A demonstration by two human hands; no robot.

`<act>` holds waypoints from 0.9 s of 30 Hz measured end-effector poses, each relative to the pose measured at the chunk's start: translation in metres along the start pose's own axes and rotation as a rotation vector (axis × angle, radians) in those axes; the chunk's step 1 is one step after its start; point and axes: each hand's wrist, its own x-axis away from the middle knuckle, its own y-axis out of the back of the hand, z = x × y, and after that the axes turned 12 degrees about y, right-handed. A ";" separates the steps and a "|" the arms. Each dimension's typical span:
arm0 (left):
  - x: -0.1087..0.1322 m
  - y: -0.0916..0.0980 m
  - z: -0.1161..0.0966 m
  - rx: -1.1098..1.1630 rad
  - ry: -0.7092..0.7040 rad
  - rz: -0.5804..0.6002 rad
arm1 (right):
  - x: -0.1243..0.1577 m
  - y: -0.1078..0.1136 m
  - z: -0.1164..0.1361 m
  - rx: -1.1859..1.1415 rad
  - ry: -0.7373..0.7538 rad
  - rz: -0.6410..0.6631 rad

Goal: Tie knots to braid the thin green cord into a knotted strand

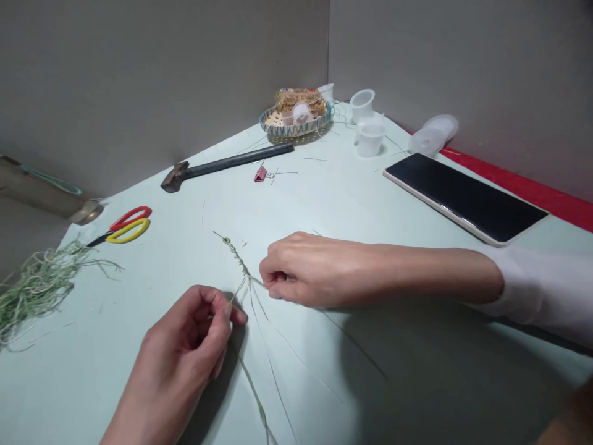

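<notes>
Well — left hand (173, 364) and right hand (315, 269) each tightly grasp strands of knotted fibre cord (238, 259).

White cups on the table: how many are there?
4: a cup behind the basket, a cup to its right, a cup below that, and a cup on its side by the phone. Others may be stacked or hidden.

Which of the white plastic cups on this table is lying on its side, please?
The rightmost cup, beside the black-screened device, lies on its side; the other cups stand upright.
</notes>
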 end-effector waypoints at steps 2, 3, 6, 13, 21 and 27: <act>0.001 -0.001 -0.004 0.083 0.026 0.078 | 0.001 -0.001 -0.001 0.001 0.008 -0.011; 0.001 -0.001 -0.006 0.145 0.056 0.106 | 0.001 -0.002 -0.002 0.000 0.014 -0.019; 0.000 -0.001 -0.007 0.331 0.163 0.161 | 0.002 -0.006 -0.006 -0.009 0.036 -0.054; -0.006 0.000 0.005 0.410 0.208 0.209 | 0.000 -0.009 -0.006 -0.239 -0.048 -0.118; 0.004 -0.004 0.000 0.445 0.218 0.125 | -0.003 -0.006 -0.003 -0.572 -0.188 -0.084; 0.012 -0.009 0.002 0.289 0.062 0.121 | -0.005 -0.014 -0.006 -0.700 -0.210 -0.083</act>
